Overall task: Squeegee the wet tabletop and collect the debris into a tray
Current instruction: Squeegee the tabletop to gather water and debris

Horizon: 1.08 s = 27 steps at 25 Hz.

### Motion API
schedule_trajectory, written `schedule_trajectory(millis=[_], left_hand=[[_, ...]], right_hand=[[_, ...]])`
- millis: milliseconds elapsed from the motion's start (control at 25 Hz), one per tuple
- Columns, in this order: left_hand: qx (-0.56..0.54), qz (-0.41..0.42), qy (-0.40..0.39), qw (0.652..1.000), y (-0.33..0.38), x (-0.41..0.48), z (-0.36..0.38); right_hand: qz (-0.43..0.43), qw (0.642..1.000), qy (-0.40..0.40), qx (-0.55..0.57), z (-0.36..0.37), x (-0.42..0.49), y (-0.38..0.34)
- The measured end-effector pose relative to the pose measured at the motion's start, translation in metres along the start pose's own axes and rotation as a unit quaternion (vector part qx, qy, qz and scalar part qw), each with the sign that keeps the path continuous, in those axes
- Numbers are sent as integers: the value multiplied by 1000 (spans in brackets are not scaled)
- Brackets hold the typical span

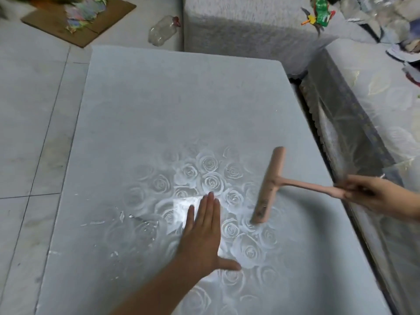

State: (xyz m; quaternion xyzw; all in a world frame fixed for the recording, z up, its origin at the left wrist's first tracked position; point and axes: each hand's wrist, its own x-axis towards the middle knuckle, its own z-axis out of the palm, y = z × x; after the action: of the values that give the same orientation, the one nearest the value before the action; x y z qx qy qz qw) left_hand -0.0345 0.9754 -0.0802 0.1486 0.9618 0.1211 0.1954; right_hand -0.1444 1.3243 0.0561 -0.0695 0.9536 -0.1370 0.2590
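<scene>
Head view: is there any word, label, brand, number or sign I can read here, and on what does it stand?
No text can be read anywhere.
Green packet: printed, but too blurred to read.
Coloured papers: too blurred to tell whether they carry print.
Plastic bottle: no label visible.
Squeegee: dark smudges, no lettering.
Tabletop: rose pattern only.

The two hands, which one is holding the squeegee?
The right hand, on the right, grips the pink squeegee by its handle end. The left hand holds nothing; it is spread flat, fingers straight, over the tabletop.
</scene>
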Motion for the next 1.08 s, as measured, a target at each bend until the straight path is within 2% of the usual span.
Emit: schedule_trajectory(millis=[80, 160, 320, 440, 600, 680, 840, 920, 1000, 1080], left_hand=[[16, 5, 39, 999, -23, -11, -10], [14, -23, 58, 998, -46, -24, -23], [24, -100, 36, 994, -97, -46, -45], [26, -129, 34, 991, -139, -70, -55], [26, -168, 30, 985, -189, -97, -64], [-1, -200, 36, 979, -211, -101, -64], [-21, -261, 21, 965, -239, -110, -58], [-28, -273, 9, 961, -249, -114, -59], [-73, -274, 29, 959, -265, -114, -63], [-170, -299, 59, 937, -282, -108, -66]], right_hand=[[13, 1000, -3, -9, 3, -11, -19], [12, 999, -23, -24, 11, 3, -62], [-75, 993, -64, -65, 37, 50, -152], [-36, 988, -71, -133, 8, 46, -159], [42, 984, -99, -142, -32, 33, -139], [17, 976, -108, -188, -17, 50, -163], [-128, 970, -86, -188, 39, 94, -242], [-167, 953, -55, -246, 25, 103, -257], [-131, 937, -34, -323, -13, 113, -251], [-82, 916, -16, -394, -43, 130, -252]])
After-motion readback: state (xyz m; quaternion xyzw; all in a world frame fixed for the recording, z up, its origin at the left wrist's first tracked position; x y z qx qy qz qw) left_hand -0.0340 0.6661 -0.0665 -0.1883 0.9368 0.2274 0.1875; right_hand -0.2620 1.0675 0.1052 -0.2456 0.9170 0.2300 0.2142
